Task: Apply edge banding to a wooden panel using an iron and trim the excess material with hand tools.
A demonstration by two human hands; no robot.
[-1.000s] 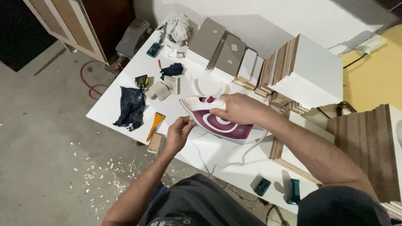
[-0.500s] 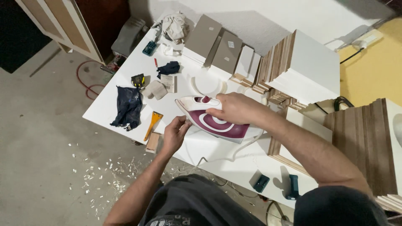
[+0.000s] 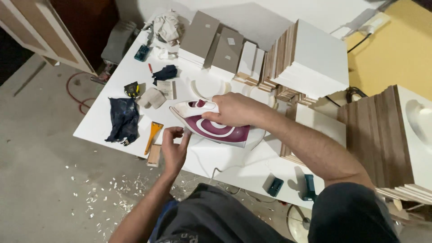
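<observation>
Right hand (image 3: 234,110) wrapped around the handle of a white-and-maroon clothes iron (image 3: 211,128), fingers closed on it. Iron sits at frame centre on the white worktop (image 3: 103,119), nose pointing to 10 o'clock, heel toward 4 o'clock. Can't tell if the soleplate is flat on the surface or slightly lifted.

Left hand (image 3: 173,148) at 7 o'clock of the iron, just below its nose at the worktop's near edge. Fingers curled, thumb and fingertips drawn together as if pinching something small; what's in the pinch, if anything, is too small to make out. It's touching or nearly touching the iron's lower edge.

Around them:
- Orange-handled scraper (image 3: 153,134) at 9 o'clock of the left hand, just beside it, with a small wood block (image 3: 154,155) below it at the edge.
- Dark blue rag (image 3: 122,120) further out at 9 o'clock.
- Yellow-black tape measure (image 3: 132,89) at 10 o'clock of the iron, folded sandpaper piece (image 3: 152,97) next to it.
- Smaller dark cloth (image 3: 165,73) at 11 o'clock.
- Stack of white-faced boards (image 3: 310,60) at 1 o'clock, well apart from the iron; grey panels (image 3: 211,38) leaning at 12 o'clock.
- White cord (image 3: 220,170) trails off the near edge at 6 o'clock.
- Wood chips (image 3: 112,193) scattered on the floor at 8 o'clock.
</observation>
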